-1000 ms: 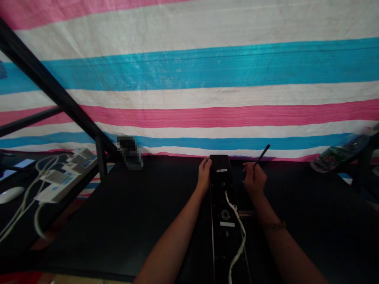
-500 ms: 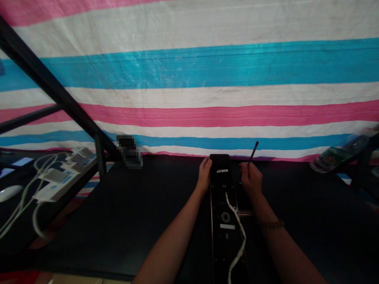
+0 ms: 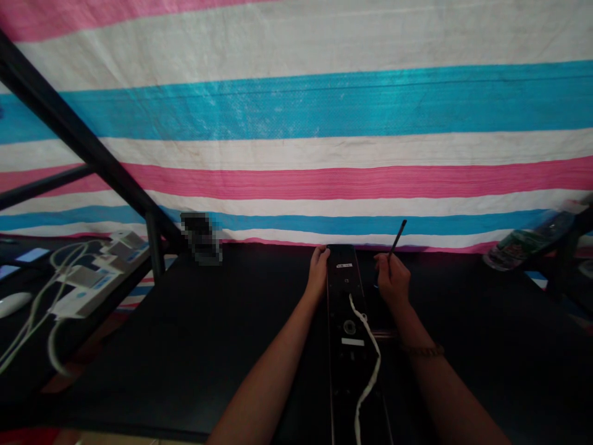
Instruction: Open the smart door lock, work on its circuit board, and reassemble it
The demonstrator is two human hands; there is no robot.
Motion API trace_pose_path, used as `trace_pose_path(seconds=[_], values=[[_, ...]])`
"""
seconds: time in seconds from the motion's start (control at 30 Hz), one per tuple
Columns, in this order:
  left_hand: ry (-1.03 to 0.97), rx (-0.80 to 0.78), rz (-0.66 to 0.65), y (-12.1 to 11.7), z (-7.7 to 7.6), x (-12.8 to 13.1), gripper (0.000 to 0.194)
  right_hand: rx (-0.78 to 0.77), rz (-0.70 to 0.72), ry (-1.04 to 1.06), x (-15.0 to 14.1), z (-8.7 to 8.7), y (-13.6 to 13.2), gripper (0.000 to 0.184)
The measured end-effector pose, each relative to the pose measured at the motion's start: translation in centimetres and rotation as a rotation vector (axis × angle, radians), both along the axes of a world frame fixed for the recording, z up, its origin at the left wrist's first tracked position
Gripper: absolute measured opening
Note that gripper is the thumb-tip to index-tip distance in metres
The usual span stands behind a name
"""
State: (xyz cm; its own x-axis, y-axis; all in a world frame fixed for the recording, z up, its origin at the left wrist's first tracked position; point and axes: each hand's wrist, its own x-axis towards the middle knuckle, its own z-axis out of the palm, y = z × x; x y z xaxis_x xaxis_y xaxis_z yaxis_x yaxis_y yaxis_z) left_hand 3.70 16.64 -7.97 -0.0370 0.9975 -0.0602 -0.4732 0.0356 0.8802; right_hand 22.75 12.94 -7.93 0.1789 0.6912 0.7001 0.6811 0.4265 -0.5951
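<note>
A long black door lock panel [image 3: 340, 364] lies lengthwise before me, with small white labels and a round fitting on its face. From its middle a whitish wrapped cable [image 3: 377, 355] runs down toward me. My left hand [image 3: 317, 270] grips the panel's far left edge, thumb on top and fingers partly hidden behind it. Just right of the panel, my right hand [image 3: 393, 278] is closed around a slim black pen-like stick [image 3: 398, 236], which points up and away; its lower end is mostly hidden. A thin coppery bar [image 3: 385, 335] sticks out from the panel's right side.
The black table [image 3: 208, 327] reaches back to a striped tarp [image 3: 296, 182]. A plastic bottle [image 3: 514, 247] lies tilted at the right. To the left are a black metal frame [image 3: 125, 176], a white power strip [image 3: 88, 296] with cables, and a white mouse [image 3: 15, 303].
The panel's far end has dropped slightly, and its face markings have shifted a little up and left. My left hand has moved slightly with it. The right hand keeps its place with the stick.
</note>
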Motion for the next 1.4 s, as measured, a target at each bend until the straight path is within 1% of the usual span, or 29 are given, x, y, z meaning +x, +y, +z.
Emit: trace_pose_path(seconds=[0.17,0.3,0.5,0.67,0.87,1.07,1.27,1.4], values=[[-0.035,0.044,-0.033,-0.07,-0.1,0.01,0.033,-0.009,-0.003,0.017,0.08,-0.22,0.01,0.036],[-0.075,0.025,-0.076,-0.11,0.05,0.02,0.037,-0.008,0.0,0.03,0.15,-0.43,0.19,0.035],[-0.089,-0.018,-0.031,0.12,-0.08,0.18,0.041,0.001,0.014,0.04,-0.04,-0.2,0.18,0.034],[-0.087,-0.014,-0.05,0.07,-0.03,0.19,0.038,0.012,0.005,0.043,-0.09,0.0,0.14,0.035],[-0.091,0.028,-0.091,-0.39,0.42,0.18,0.037,0.001,-0.004,0.053,0.04,-0.55,0.4,0.036],[-0.064,-0.021,-0.054,-0.1,0.44,0.17,0.037,0.001,0.0,0.066,0.05,-0.58,0.43,0.035],[-0.08,-0.016,-0.08,-0.35,0.71,0.28,0.04,-0.006,-0.01,0.073,-0.01,-0.38,0.33,0.033],[-0.09,0.003,-0.089,-0.37,0.41,0.31,0.04,-0.013,-0.008,0.069,-0.03,-0.46,0.3,0.033]])
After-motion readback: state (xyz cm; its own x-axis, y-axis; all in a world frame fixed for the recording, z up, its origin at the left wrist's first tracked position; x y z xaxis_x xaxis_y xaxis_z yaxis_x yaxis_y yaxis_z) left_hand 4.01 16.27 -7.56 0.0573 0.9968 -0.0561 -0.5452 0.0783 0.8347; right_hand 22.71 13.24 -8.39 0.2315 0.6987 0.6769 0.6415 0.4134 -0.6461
